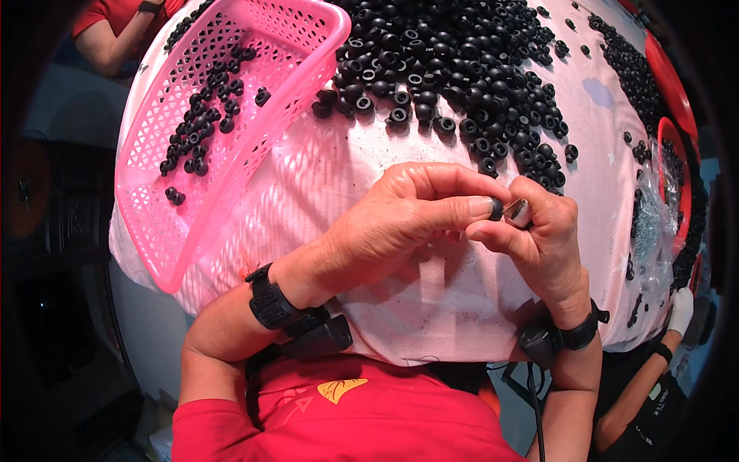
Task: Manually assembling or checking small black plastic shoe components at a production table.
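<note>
Over the pale pink cloth (339, 173), my two hands meet in front of me. My left hand (396, 212) pinches a small round black part (496, 209) between thumb and forefinger. Close against it, my right hand (546, 231) grips a short metal blade-like piece (519, 214), its lower end hidden in the fingers. Beyond the hands spreads a large heap of similar black parts (462, 65), domed, some showing a ring-shaped hollow. To the left a pink perforated plastic basket (173, 266) holds several more of them.
At the right edge are red trays (666, 65), more black parts (627, 65) and a clear plastic bag (654, 227). A white-gloved hand (681, 308) of another person reaches in there. Another person's arm (115, 42) is at the upper left. Dark specks dot the cloth.
</note>
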Motion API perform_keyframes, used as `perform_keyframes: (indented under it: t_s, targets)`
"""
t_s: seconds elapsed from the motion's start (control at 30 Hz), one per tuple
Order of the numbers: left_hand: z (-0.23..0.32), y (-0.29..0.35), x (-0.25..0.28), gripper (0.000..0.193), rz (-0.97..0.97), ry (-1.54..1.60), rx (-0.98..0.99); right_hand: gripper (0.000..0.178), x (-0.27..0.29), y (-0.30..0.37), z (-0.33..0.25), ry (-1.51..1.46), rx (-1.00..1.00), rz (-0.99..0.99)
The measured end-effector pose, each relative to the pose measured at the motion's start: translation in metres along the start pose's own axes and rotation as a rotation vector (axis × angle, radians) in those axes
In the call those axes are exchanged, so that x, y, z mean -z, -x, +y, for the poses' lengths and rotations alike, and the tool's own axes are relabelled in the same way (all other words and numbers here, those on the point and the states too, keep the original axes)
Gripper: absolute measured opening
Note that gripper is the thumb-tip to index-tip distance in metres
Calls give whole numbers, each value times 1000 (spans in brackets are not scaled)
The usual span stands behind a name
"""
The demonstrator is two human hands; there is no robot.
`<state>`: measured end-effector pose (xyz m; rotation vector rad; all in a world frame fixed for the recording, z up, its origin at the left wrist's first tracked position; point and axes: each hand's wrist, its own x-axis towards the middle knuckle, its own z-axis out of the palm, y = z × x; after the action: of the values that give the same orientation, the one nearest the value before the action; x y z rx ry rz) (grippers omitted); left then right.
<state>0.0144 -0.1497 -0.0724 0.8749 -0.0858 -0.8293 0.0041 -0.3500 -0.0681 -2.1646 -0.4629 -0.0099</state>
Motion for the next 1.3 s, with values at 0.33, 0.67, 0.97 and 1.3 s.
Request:
perform_keyframes:
  t_s: [0.33,0.67,0.97,1.3]
  targets:
    - [1,-1,-1,29,8,-56,-31,40,2,0,-3,2,-14,-45]
    - [2,1,-4,30,35,154,54,32,7,1,-7,49,207,170]
    - [1,-2,-3,28,35,208,40,32,2,-1,-8,107,397,253]
    - [1,-4,-8,27,85,285,19,42,3,4,-15,216,432,272]
